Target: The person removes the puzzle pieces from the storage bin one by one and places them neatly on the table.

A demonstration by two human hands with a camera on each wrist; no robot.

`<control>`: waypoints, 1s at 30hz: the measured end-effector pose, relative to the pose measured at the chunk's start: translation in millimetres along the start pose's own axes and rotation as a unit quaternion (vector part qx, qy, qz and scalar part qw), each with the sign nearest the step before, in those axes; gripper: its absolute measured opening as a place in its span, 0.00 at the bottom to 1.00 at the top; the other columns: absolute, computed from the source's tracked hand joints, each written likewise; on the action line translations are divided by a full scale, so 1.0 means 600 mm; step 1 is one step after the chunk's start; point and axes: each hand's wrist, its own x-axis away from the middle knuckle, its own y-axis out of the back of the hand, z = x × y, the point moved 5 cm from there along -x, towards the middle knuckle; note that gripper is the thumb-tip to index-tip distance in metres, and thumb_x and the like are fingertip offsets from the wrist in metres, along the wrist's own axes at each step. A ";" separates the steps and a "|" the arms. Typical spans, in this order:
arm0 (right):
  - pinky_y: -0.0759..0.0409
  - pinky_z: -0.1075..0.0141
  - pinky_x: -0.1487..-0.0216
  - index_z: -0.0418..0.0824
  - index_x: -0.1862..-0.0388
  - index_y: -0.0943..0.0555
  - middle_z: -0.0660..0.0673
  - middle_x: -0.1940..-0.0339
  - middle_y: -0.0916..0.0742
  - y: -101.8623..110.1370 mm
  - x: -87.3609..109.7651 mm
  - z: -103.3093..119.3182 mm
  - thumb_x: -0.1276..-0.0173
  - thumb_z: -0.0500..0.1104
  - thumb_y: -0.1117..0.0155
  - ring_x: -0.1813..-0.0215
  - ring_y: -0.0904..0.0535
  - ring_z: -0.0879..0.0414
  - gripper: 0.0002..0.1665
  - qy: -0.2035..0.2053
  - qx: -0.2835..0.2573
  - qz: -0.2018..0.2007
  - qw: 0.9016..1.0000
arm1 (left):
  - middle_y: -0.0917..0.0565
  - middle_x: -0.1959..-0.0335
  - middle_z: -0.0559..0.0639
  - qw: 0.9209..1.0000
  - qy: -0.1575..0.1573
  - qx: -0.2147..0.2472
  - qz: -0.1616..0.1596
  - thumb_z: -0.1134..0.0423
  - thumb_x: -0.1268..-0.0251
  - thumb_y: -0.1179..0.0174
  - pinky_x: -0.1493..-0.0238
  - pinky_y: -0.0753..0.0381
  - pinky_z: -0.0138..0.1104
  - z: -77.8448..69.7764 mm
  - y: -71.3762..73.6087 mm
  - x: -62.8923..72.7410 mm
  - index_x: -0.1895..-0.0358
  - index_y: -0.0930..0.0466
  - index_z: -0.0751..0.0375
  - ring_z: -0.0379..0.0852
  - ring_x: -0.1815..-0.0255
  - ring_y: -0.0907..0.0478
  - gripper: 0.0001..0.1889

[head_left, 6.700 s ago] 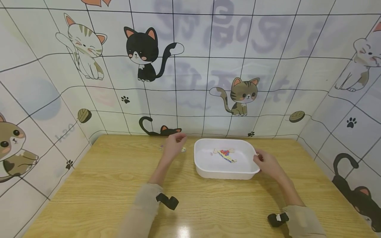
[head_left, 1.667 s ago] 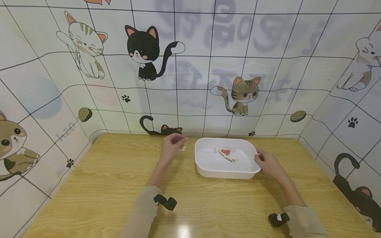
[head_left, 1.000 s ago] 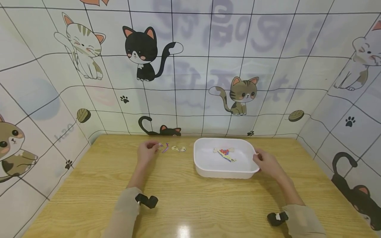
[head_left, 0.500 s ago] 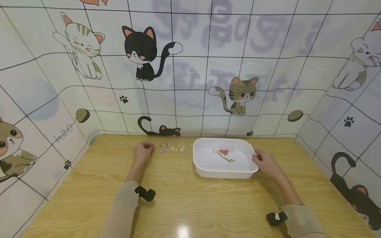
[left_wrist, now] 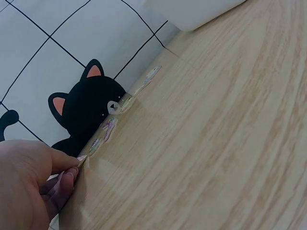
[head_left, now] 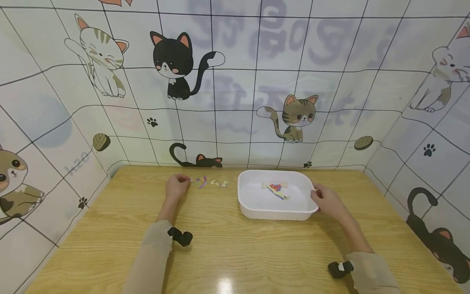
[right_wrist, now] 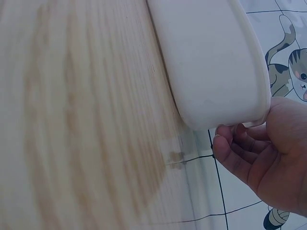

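Note:
My left hand (head_left: 176, 188) is low over the back left of the table, its thumb and fingers pinching a small pale flat cutout, like a sticker (left_wrist: 82, 158), seen in the left wrist view. To its right runs a row of similar pieces: a purple strip (head_left: 203, 182) and yellowish shapes (head_left: 224, 184). My right hand (head_left: 328, 201) grips the right end of a white plastic basin (head_left: 275, 215), its fingers curled under the rim in the right wrist view. Inside the basin lie flat colourful pieces (head_left: 278, 195) in red, blue and yellow, with pale ends.
The wooden table (head_left: 220, 245) meets a cat-printed wall covering (head_left: 235, 122) right behind the row and the basin. Similar printed sheets stand on both sides. A black camera mount (head_left: 180, 236) sits on the left wrist and another camera mount (head_left: 340, 269) on the right.
The left hand has moved left from beside the basin to the row's left end, uncovering the pieces; over the last half second it barely moved. The right hand stays on the basin.

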 end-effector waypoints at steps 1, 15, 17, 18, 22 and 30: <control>0.17 0.59 0.71 0.20 0.30 0.36 0.34 0.63 0.17 0.000 0.000 0.001 0.22 0.38 0.51 0.71 0.21 0.51 0.28 0.001 0.001 0.000 1.000 | 0.15 0.58 0.65 1.000 0.000 0.001 -0.001 0.67 0.33 0.39 0.47 0.26 0.49 -0.001 0.000 0.001 0.56 0.16 0.72 0.61 0.51 0.22 0.10; 0.18 0.61 0.73 0.20 0.31 0.36 0.34 0.64 0.16 0.001 0.001 0.001 0.21 0.38 0.51 0.72 0.22 0.53 0.28 0.008 0.000 0.002 1.000 | 0.16 0.56 0.65 0.999 0.002 0.032 -0.009 0.68 0.31 0.44 0.52 0.24 0.41 -0.010 0.009 -0.001 0.52 0.18 0.73 0.57 0.55 0.22 0.12; 0.18 0.60 0.73 0.20 0.31 0.36 0.34 0.64 0.16 0.001 0.001 0.000 0.21 0.38 0.51 0.72 0.22 0.52 0.28 0.008 0.000 0.003 1.000 | 0.17 0.57 0.64 0.999 0.004 0.036 -0.012 0.68 0.30 0.44 0.55 0.25 0.39 -0.015 0.009 0.000 0.52 0.18 0.72 0.56 0.56 0.22 0.12; 0.18 0.60 0.73 0.20 0.31 0.36 0.34 0.64 0.16 0.001 0.000 0.000 0.21 0.38 0.51 0.72 0.22 0.52 0.28 0.007 0.001 0.003 1.000 | 0.17 0.57 0.63 0.999 0.004 0.035 -0.014 0.67 0.29 0.44 0.56 0.26 0.37 -0.018 0.009 0.001 0.52 0.17 0.71 0.55 0.56 0.22 0.12; 0.18 0.60 0.72 0.21 0.31 0.36 0.34 0.64 0.16 0.001 -0.001 -0.001 0.22 0.37 0.51 0.72 0.21 0.51 0.28 0.003 0.001 0.001 1.000 | 0.16 0.60 0.61 0.999 -0.015 0.031 -0.027 0.66 0.29 0.43 0.64 0.27 0.31 -0.043 0.010 0.010 0.53 0.16 0.71 0.55 0.60 0.19 0.11; 0.18 0.61 0.73 0.21 0.30 0.36 0.36 0.64 0.16 0.000 -0.002 0.000 0.21 0.38 0.51 0.72 0.22 0.52 0.28 0.001 0.007 0.005 1.000 | 0.17 0.62 0.58 0.995 -0.077 0.065 -0.018 0.67 0.29 0.41 0.70 0.26 0.27 -0.101 -0.006 0.031 0.56 0.16 0.70 0.53 0.63 0.18 0.09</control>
